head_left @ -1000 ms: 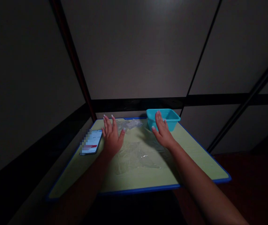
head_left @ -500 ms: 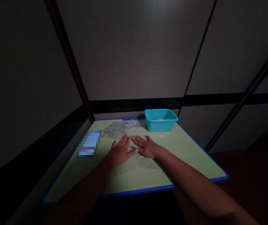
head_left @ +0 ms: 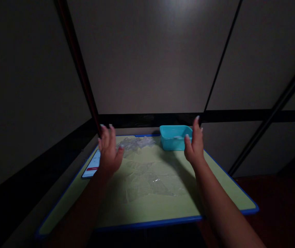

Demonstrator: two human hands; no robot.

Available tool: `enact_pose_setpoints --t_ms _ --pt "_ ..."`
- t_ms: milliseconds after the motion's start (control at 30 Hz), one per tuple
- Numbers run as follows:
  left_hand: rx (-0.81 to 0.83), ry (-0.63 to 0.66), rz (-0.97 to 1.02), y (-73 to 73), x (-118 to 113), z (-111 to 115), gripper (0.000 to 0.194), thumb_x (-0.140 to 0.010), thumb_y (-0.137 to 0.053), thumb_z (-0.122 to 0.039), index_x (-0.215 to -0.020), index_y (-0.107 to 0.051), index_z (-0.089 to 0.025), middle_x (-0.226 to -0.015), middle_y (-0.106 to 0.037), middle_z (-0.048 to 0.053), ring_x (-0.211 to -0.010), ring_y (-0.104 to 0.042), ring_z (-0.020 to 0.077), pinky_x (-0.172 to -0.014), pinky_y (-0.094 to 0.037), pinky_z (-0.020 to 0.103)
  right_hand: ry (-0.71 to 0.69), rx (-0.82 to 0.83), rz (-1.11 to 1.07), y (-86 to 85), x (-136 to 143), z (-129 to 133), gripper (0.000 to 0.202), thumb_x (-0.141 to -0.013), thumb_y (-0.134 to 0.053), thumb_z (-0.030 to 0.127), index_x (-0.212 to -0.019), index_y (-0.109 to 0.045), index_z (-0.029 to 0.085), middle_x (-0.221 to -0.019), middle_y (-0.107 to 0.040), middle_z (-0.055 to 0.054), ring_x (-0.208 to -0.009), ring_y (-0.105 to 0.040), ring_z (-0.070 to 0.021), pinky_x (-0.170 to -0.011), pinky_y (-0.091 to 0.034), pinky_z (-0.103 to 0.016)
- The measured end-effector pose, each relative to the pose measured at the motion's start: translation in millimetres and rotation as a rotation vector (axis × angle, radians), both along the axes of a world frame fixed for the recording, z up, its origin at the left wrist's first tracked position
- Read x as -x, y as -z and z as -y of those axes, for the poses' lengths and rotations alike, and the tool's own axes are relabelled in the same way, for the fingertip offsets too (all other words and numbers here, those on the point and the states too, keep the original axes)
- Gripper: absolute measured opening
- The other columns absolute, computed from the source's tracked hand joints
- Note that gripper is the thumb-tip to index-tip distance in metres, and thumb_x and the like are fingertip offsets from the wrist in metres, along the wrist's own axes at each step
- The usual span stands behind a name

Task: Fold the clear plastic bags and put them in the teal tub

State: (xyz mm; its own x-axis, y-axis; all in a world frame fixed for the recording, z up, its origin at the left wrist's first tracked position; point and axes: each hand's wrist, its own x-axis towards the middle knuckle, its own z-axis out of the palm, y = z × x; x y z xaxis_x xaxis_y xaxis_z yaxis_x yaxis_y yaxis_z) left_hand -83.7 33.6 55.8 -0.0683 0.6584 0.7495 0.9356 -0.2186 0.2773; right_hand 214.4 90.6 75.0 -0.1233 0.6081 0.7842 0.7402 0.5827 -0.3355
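Note:
My left hand (head_left: 109,151) is raised above the left part of the table, fingers up and apart, holding nothing; it partly covers a phone (head_left: 92,167). My right hand (head_left: 195,144) is also up, thumb apart from the fingers, with nothing in it, in front of the right end of a turquoise basket (head_left: 172,143). Between the hands a clear plastic bag (head_left: 155,179) lies flat on the table. Behind it, more crumpled clear plastic (head_left: 137,143) lies near the back edge.
The yellow-green table (head_left: 126,215) has a blue rim and stands against a panelled wall (head_left: 149,69). Something pale, too dim to make out, is inside the basket. A reddish floor shows at the lower right.
Both hands have lifted off the flat plastic and moved apart, the left one to the left and the right one to the right. The flat bag is now uncovered.

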Motion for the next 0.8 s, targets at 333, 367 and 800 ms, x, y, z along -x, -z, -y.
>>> enact_pose_setpoints --t_ms 333,367,800 --pt "0.898 0.393 -0.434 46.8 -31.6 0.6 0.1 -0.07 -0.054 -0.068 -0.146 -0.014 -0.015 -0.15 -0.007 0.017 -0.139 -0.005 0.0304 -0.105 -0.012 0.059 -0.525 0.703 0.707 59.9 62.6 10.6 0.066 -0.09 -0.029 0.054 -0.146 -0.014 0.022 -0.151 -0.013 -0.01 -0.139 -0.01 -0.0257 -0.107 -0.008 -0.059" --pt "0.888 0.39 -0.427 45.5 -29.3 -0.5 0.099 -0.071 -0.054 -0.066 -0.145 -0.015 -0.015 -0.15 -0.009 0.017 -0.139 -0.007 0.0301 -0.106 -0.012 0.059 -0.516 0.714 0.696 58.3 58.5 8.8 0.067 -0.089 -0.031 0.055 -0.146 -0.015 0.022 -0.151 -0.013 -0.01 -0.139 -0.011 -0.0262 -0.107 -0.008 -0.059" --pt "0.345 0.235 0.054 34.8 -12.0 -16.7 0.022 -0.081 -0.053 -0.037 -0.089 -0.058 -0.017 -0.089 -0.06 0.006 -0.082 -0.058 0.0196 -0.077 -0.048 0.032 -0.379 0.45 0.296 45.9 27.3 -14.4 0.031 -0.087 -0.046 0.037 -0.103 -0.061 0.014 -0.089 -0.066 -0.009 -0.075 -0.059 -0.0186 -0.068 -0.045 -0.029"
